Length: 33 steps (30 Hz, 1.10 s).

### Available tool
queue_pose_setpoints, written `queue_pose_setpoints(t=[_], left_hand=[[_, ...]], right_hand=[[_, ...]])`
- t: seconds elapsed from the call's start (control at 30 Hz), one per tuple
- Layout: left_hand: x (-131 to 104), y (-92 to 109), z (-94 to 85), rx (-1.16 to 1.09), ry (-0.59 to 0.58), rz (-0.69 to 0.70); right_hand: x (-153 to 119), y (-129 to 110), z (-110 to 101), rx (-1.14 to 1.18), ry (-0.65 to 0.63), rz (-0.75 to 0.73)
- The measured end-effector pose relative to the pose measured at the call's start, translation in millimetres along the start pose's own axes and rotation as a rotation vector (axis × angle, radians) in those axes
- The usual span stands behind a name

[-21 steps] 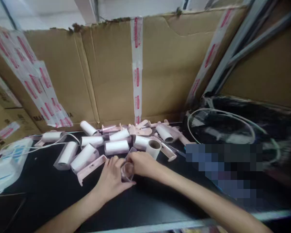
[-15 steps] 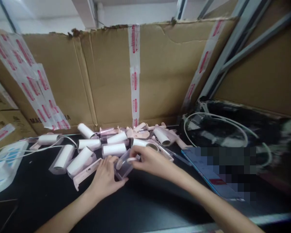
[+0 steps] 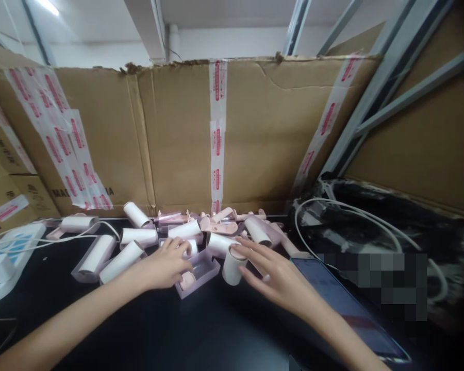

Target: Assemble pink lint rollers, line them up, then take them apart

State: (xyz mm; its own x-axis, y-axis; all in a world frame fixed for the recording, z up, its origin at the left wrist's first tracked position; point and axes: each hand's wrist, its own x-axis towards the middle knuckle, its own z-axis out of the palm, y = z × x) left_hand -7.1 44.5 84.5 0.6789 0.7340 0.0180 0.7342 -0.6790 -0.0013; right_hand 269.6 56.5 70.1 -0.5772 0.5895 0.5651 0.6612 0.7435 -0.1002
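My left hand (image 3: 169, 265) is curled over the left end of a lilac see-through open box (image 3: 204, 275). Its fingers grip the box's edge, beside a rounded pale-pink piece (image 3: 187, 280) at that end. My right hand (image 3: 274, 270) is just to the right, with its fingers and thumb around the upper part of a white roll (image 3: 232, 270) that stands nearly upright. A second white roll (image 3: 218, 243) lies just behind it. More white rolls (image 3: 121, 262) lie to the left, some in lilac boxes (image 3: 83, 269).
Pink plastic parts (image 3: 218, 224) are heaped along a taped cardboard wall (image 3: 178, 139). A phone (image 3: 344, 304) lies at right, near a looped white cable (image 3: 355, 216). A white power strip (image 3: 19, 252) is at far left. The table top (image 3: 201, 335) is black.
The lilac box, lifted and tilted between both hands before, now rests on the table. My right hand has moved right, off the box, to the white roll. The view has tilted up slightly.
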Motion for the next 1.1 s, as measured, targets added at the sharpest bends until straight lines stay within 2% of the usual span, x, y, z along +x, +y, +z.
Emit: queue_pose_setpoints(t=[0.1,0.23,0.47,0.7,0.8,1.0,1.1], left_hand=[[14,-5,-7.1,0.044,-0.085,0.043],[23,-7,-5.4,0.05,-0.153,0.097],[29,-5,-7.8,0.073,-0.261,0.113],[38,-10,-4.1,0.09,-0.299,0.187],[39,-10,-1.7,0.094,-0.276,0.251],[52,-10,6.8,0.104,-0.132,0.407],[61,-10,-0.9,0.085,-0.108,0.458]], right_hand=[[-4,1,7,0.059,0.121,-0.031],[-4,3,16,0.221,0.228,0.0],[-10,4,32,0.277,0.168,0.084],[-15,3,43,0.319,0.222,0.086],[-15,1,43,0.33,0.239,0.118],[-15,-4,39,0.323,0.197,0.138],[-16,-5,40,0.325,0.174,0.136]])
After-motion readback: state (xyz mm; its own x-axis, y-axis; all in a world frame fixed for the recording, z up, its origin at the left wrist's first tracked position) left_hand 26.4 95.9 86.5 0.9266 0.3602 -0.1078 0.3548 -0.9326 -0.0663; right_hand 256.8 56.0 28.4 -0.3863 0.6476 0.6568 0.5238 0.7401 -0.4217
